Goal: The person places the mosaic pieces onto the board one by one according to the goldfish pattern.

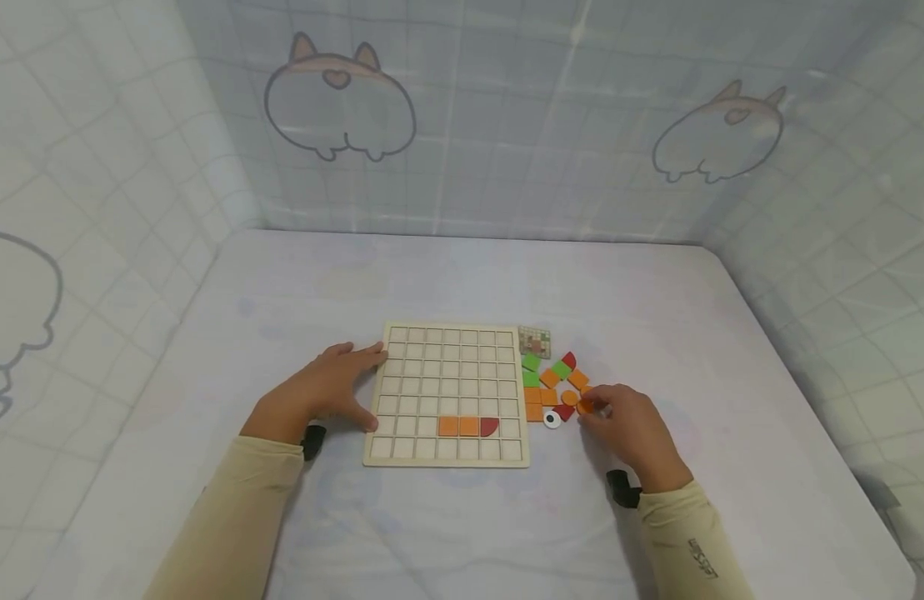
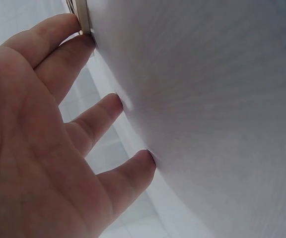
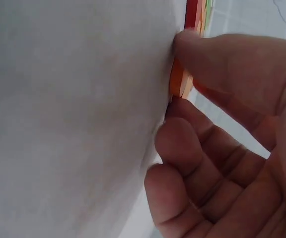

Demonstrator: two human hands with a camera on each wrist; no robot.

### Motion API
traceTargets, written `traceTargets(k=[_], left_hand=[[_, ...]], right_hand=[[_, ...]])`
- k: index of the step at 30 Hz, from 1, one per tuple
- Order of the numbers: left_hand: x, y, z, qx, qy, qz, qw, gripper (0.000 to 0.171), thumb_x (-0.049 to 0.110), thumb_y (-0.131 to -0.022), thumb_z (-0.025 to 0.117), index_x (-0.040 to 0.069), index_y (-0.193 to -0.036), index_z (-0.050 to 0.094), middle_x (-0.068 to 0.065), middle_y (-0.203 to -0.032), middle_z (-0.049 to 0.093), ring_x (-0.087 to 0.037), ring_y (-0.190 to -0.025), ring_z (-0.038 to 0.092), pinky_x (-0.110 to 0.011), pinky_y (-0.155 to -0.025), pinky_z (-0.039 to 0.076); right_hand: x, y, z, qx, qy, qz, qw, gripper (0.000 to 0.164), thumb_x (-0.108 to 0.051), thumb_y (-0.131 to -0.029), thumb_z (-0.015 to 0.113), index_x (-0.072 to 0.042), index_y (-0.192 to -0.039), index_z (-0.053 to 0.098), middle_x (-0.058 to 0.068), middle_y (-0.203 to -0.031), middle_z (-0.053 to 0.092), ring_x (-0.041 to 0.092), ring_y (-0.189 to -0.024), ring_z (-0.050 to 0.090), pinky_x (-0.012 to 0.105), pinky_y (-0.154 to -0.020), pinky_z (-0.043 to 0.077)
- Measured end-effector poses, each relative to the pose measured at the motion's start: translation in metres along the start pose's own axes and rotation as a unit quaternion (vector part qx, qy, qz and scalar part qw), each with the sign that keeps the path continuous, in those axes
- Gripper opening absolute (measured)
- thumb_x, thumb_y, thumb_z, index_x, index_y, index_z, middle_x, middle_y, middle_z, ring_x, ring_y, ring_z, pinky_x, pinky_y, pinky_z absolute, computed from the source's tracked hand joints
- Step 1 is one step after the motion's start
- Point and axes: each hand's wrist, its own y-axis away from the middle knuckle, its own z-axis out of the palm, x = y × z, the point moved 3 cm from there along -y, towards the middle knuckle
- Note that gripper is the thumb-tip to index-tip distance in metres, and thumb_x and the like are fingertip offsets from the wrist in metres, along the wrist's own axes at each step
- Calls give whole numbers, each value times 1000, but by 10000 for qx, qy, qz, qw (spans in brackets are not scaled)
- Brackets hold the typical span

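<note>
A wooden grid board [image 1: 424,387] lies flat on the table. In one of its lower rows sit two orange square tiles [image 1: 458,427] and a red quarter-circle tile [image 1: 489,427]. My left hand [image 1: 322,390] has its fingers spread, with thumb and fingertips at the board's left edge; other fingertips rest on the table in the left wrist view. Right of the board, my right hand [image 1: 628,423] pinches an orange round tile [image 3: 178,77] between thumb and fingers, low over the tabletop. The fingers partly hide that tile.
Beside the board's right edge lie green tiles [image 1: 531,379], orange tiles [image 1: 534,403], red tiles [image 1: 569,360] and a white eye disc [image 1: 552,419]. A small pattern card [image 1: 535,342] lies at the upper right corner. Patterned curtains [image 1: 491,125] surround the white table [image 1: 447,279].
</note>
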Motion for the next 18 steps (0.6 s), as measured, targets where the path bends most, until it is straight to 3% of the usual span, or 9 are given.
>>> traceTargets(k=[7, 12, 15, 18], left_hand=[[-1, 4, -1, 12, 99, -27, 9999, 117, 49, -63, 95, 20, -160, 36, -4, -169, 26, -47, -154, 12, -72, -115, 26], [3, 4, -1, -33, 84, -90, 9999, 116, 49, -64, 94, 21, -160, 36, -3, -169, 25, -46, -154, 12, -72, -116, 26], [4, 4, -1, -92, 57, -176, 9998, 116, 49, -65, 94, 22, -160, 35, -1, -170, 24, -45, -155, 11, -71, -117, 25], [5, 4, -2, -85, 24, -232, 9997, 116, 49, -65, 94, 23, -160, 34, 0, -170, 23, -44, -156, 10, -71, -117, 25]], right_hand=[[-10, -6, 0, -93, 261, -64, 9996, 24, -18, -90, 76, -9, -111, 78, 10, -112, 72, 28, -102, 63, 50, -95, 55], [-16, -5, -3, -66, 295, -131, 9995, 28, -19, -88, 74, -10, -115, 76, 8, -103, 70, 24, -91, 60, 41, -82, 56], [-34, 0, -4, 85, 18, -363, 9993, 30, -19, -87, 71, -11, -115, 76, 7, -106, 70, 22, -87, 59, 34, -72, 54], [-69, 7, 3, 168, -353, -993, 9943, 23, -17, -86, 71, -14, -107, 78, 3, -106, 71, 18, -85, 59, 30, -68, 52]])
